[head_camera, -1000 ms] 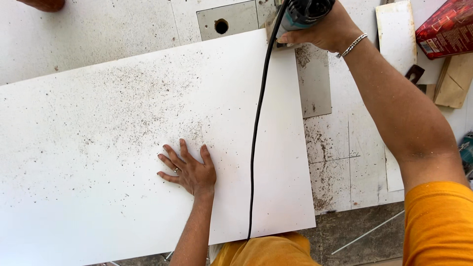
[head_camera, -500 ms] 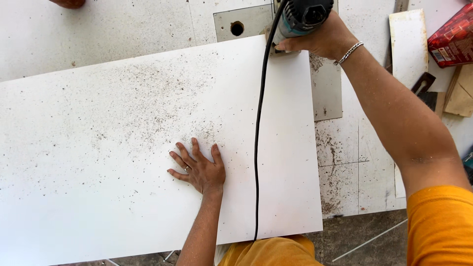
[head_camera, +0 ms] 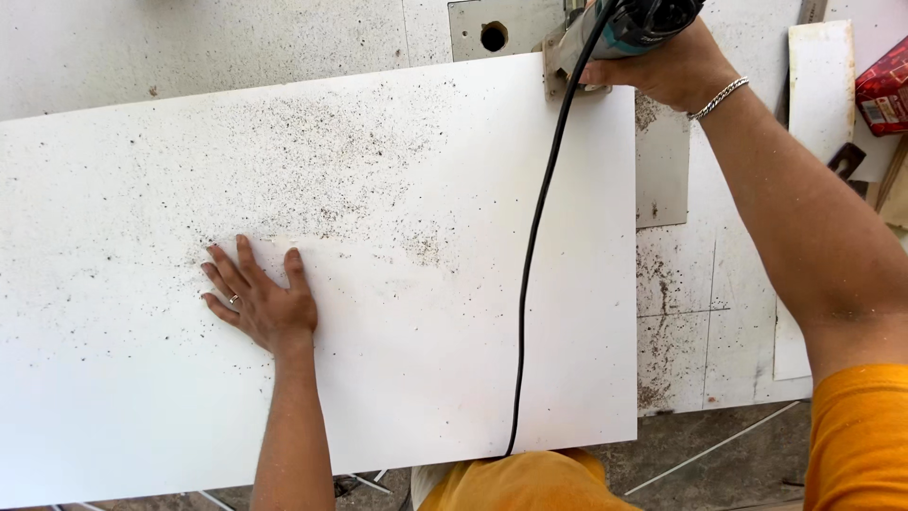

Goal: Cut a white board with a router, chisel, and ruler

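**A:** So what's on the bench (head_camera: pixel 189 57) here?

**B:** Big white board (head_camera: pixel 397 284) lying flat, covering most of it, running from the left edge nearly to the right side. Its top is peppered with dark dust and chips, thickest around the middle and toward the far edge.

**A:** And the hands?

**B:** Left hand (head_camera: pixel 260 298) is flat on the board, left of centre, fingers spread and pointing at the far-left corner. Nothing in that grip, it's released and just pressing down. There's a ring on one finger.

**A:** The right one?

**B:** Right hand (head_camera: pixel 667 66) is out at the board's far right corner, grip clenched round a power tool (head_camera: pixel 629 24), dark with some teal on the body. The tool's metal base sits right on the board's far edge at that corner. Silver bracelet (head_camera: pixel 719 97) on the wrist.

**A:** Corded?

**B:** Yep, black cord (head_camera: pixel 534 246) comes off the tool and runs across the board straight back to the near edge, dropping off by the person's orange shirt (head_camera: pixel 520 483).

**A:** Anything else around?

**B:** A grey plate with a round hole (head_camera: pixel 494 36) sits just past the board's far edge, beside the tool. A narrow white offcut (head_camera: pixel 821 85) lies near the bench's right edge, with a red box (head_camera: pixel 884 95) just beyond it, cut off by the frame. The bare bench to the right of the board is dusty too.
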